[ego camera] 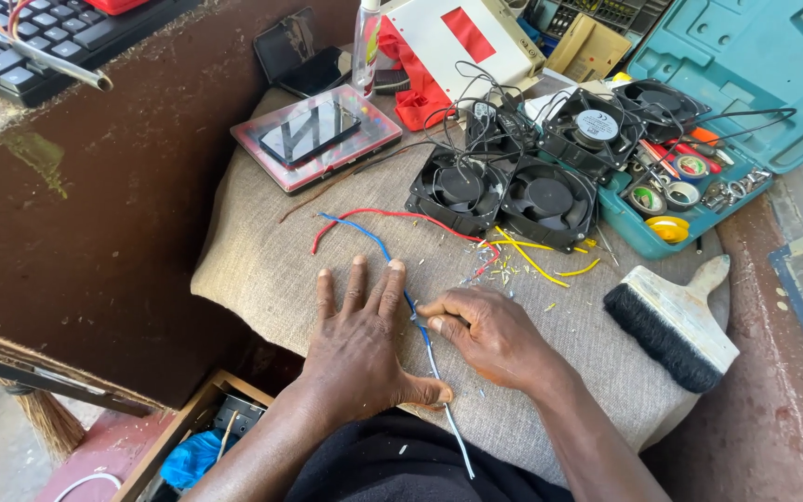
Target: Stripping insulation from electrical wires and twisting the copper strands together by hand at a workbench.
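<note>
Blue wire (pixel 392 265) noted at centre of burlap-covered pad (pixel 262 251), running from 11 o'clock down toward 6 o'clock, bare stripped end trailing off the pad's near edge. Pinned under left hand (pixel 360 349), fingers spread flat and open over it. Pinched by right hand (pixel 490 335), thumb and forefinger closed on the wire near the stripped section.

Red wire (pixel 392 216) and yellow wire (pixel 527 256) lying loose just beyond, at 12 to 1 o'clock, among scattered insulation clippings (pixel 504 274).

Risks judged: conductor strands likely to fray or snap if pulled hard against the pinning palm; bare end liable to prick a fingertip; clippings apt to drift into the fans (pixel 504 191) close by at 1 o'clock.

Containers: teal tool case (pixel 745 56) at 2 o'clock, lid raised, tray holding tape rolls, small metal fittings and a screwdriver. Clear red-edged box (pixel 316 138) at 11 o'clock, lid shut, phone resting on top; contents not discernible. Brush (pixel 671 325) at 3 o'clock.
</note>
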